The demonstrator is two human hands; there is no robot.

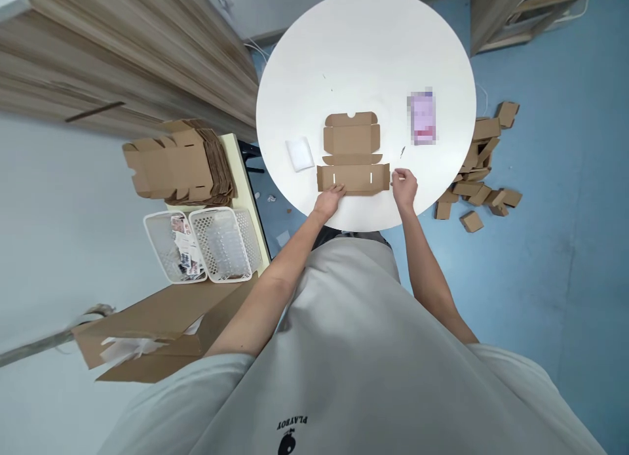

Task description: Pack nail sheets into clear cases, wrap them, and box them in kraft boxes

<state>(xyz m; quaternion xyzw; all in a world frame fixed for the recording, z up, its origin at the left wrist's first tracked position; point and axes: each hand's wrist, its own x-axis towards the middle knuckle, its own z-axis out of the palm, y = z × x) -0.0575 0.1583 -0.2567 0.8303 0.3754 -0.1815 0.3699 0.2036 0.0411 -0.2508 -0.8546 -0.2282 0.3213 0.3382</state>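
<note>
The flat cardboard blank (352,155) lies mid-frame on the round white bench (363,55), with its slotted panel nearest the person. The left hand (330,199) rests open and flat on that panel's lower left edge, gripping nothing. The right hand (405,185) pinches the panel's right end tab. A clean crease, I'd judge, needs a firm left palm and a lift along the score.

Matt brown cardboard blank (352,155) — smooth white table (366,55) (faintly glossy).
</note>
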